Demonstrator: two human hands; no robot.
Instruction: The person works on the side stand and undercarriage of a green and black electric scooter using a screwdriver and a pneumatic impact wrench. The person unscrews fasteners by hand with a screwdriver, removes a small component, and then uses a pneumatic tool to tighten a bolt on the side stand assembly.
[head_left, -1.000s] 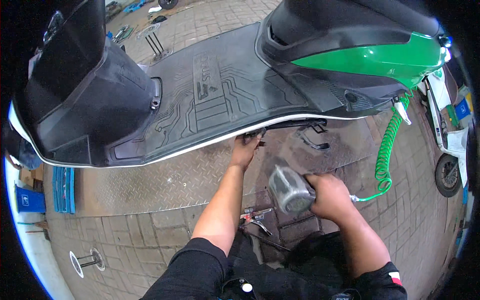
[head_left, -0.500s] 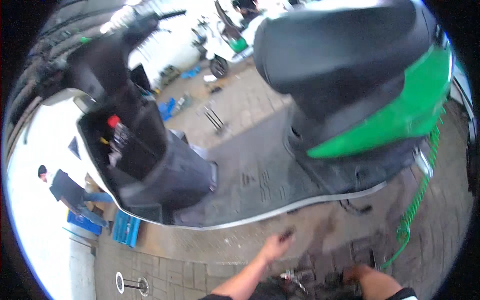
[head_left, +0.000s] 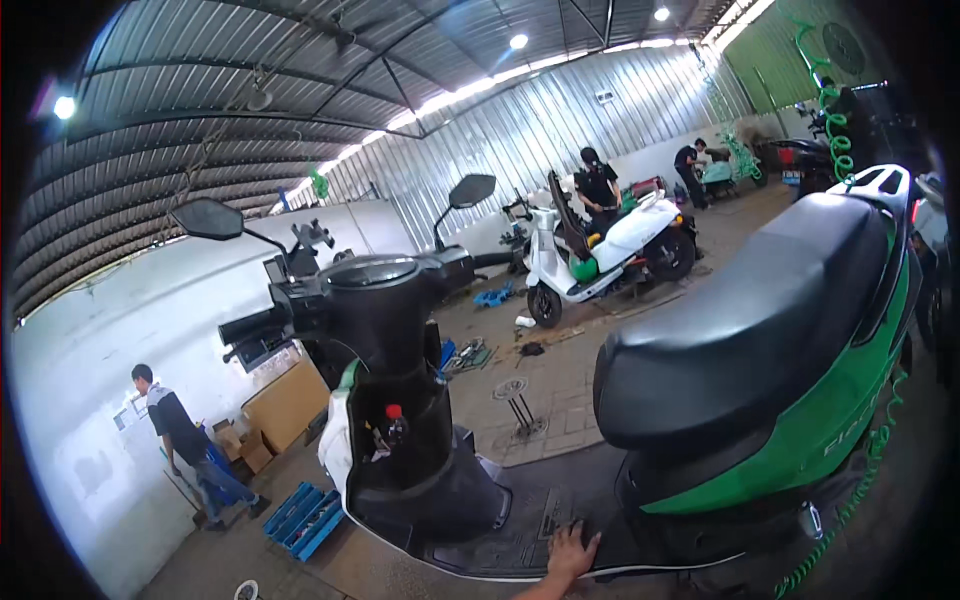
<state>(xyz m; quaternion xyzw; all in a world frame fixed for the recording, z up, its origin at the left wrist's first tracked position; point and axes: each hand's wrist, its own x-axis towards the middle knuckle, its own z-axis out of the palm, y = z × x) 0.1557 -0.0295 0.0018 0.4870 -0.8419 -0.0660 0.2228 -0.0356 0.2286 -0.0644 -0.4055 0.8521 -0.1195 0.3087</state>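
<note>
My left hand lies on the dark footboard of a green and black scooter, near its edge. Its fingers are spread, and I see nothing held in it. Behind the hand rises the scooter's black seat, above a green side panel. To the left stand the handlebar and the front storage pocket, where a bottle with a red cap sits. My right hand is out of the picture.
A blue toolbox rests on the floor at left, near a walking person. A coiled green hose hangs at right. Farther back, a person stands by a white scooter. A metal stand is beyond the footboard.
The view has tilted up, bringing the workshop's roof and walls in. My left hand has gone from over the floor beside the scooter onto the footboard. My right hand has left the view.
</note>
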